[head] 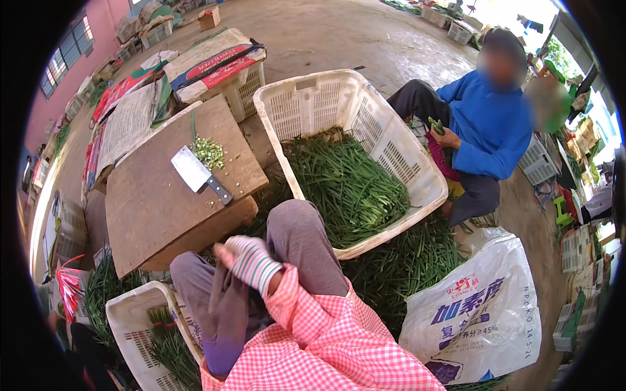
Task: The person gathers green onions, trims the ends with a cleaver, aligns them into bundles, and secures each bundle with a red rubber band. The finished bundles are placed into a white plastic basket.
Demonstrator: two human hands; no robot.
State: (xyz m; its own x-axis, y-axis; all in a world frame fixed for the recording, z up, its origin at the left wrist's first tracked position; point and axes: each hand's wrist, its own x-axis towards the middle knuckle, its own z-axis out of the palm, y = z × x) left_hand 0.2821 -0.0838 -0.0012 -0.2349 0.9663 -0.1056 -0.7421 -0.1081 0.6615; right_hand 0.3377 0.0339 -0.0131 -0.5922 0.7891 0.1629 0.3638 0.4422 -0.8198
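My right hand (249, 258), in a striped glove with bare fingertips, is over my left knee, at the grey-brown trousers (222, 288). Its fingers are blurred, and I cannot tell whether they grip the cloth. My left hand is out of view. Ahead to the left, a cleaver (198, 173) with a black handle lies flat on a wooden board (161, 210). Chopped pale-green stalk ends (209, 152) are heaped beside its blade. A large white plastic crate (313, 105) in front of me holds loose long green leaves, seemingly garlic chives (342, 185).
A person in blue (489, 122) sits beyond the crate, holding some green stalks (436, 126). A white printed fertilizer sack (479, 313) lies at right by more loose greens (406, 264). A smaller crate (132, 313) with banded bunches stands at lower left. Sack-covered crates (220, 73) stand behind the board.
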